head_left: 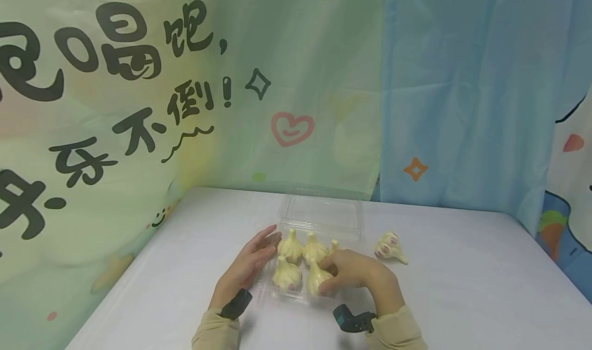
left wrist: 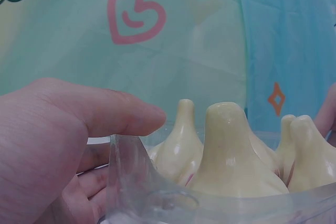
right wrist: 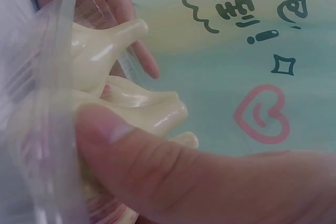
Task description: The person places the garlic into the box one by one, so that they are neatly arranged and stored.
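Observation:
A clear plastic clamshell box (head_left: 293,297) stands on the table with several pale garlic bulbs (head_left: 287,275) in it, necks up. My right hand (head_left: 353,270) reaches in from the right and grips the front-right garlic bulb (head_left: 315,278) between thumb and fingers. In the right wrist view the thumb (right wrist: 131,156) lies against that bulb; the other fingertips are hidden. Along the box's left side rests my left hand (head_left: 252,260), its fingers extended. Its thumb (left wrist: 121,111) is at the top of the clear wall in the left wrist view.
One loose garlic bulb (head_left: 390,247) lies on its side to the right of the box. The raised clear lid (head_left: 321,211) leans back behind it. A white table (head_left: 462,288) extends to printed curtains (head_left: 300,83) at the back and left.

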Tool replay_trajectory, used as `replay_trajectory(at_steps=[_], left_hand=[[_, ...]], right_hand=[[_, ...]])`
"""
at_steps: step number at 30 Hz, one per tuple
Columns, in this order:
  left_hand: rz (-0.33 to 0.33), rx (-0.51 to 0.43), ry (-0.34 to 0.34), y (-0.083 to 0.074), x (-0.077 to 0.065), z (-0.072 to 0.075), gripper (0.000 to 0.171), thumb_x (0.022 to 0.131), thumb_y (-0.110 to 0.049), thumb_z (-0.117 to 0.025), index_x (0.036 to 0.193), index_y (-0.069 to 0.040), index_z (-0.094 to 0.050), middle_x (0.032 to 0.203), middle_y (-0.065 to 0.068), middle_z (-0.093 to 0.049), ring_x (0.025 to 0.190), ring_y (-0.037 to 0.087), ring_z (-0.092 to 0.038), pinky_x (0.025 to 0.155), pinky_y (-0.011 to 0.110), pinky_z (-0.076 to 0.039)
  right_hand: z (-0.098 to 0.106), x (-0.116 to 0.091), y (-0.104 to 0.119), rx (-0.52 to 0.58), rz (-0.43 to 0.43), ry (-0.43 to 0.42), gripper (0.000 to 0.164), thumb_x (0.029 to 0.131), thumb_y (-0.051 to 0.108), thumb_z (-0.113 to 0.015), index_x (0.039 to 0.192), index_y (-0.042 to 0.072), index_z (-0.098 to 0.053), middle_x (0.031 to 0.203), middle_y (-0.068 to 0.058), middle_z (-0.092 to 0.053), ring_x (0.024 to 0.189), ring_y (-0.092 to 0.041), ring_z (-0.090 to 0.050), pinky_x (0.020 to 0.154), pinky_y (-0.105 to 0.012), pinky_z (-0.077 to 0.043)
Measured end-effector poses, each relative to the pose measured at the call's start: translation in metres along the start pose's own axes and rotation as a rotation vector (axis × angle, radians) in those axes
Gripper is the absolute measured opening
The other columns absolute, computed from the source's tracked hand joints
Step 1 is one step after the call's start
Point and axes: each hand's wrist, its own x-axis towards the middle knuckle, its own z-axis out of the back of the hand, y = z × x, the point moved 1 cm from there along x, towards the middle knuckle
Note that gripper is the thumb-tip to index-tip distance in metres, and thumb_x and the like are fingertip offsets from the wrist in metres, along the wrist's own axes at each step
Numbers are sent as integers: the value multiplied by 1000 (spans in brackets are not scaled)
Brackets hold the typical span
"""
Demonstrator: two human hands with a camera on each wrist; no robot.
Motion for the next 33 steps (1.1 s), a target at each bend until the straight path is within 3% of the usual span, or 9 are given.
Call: replay_trajectory(at_steps=[10, 20, 27, 33], left_hand=[[-11, -5, 6, 1, 0, 1, 60, 97, -8, -48, 151, -10, -22, 156, 17, -25, 144, 28, -25, 118, 46, -19], [-5, -1, 11, 1, 1, 1, 61, 97, -8, -47, 151, -8, -19, 156, 17, -24, 145, 28, -24, 118, 45, -18], [-6, 3, 5, 1, 1, 1, 61, 97, -8, -48, 151, -8, -20, 155, 17, -25, 145, 29, -24, 118, 48, -17], [-7, 5, 8, 2, 1, 1, 61, 97, -8, -48, 151, -8, -19, 156, 18, -24, 145, 30, -24, 118, 48, -17]], right_hand=[[-2, 1, 7, 44, -64, 4, 39, 74, 33, -77, 69, 10, -46, 63, 4, -38, 58, -10, -36, 51, -24, -28], [-3, 3, 9, 17, -62, 7, 34, 76, 27, -77, 74, 5, -51, 66, 4, -44, 61, -12, -42, 52, -26, -35], [-5, 5, 9, 9, -74, 1, 29, 76, 28, -78, 76, 10, -54, 71, 3, -53, 66, -14, -49, 57, -30, -41], [-6, 6, 7, 3, -67, -4, 28, 75, 26, -78, 76, 11, -54, 70, 5, -51, 70, -14, -52, 61, -31, -44]])
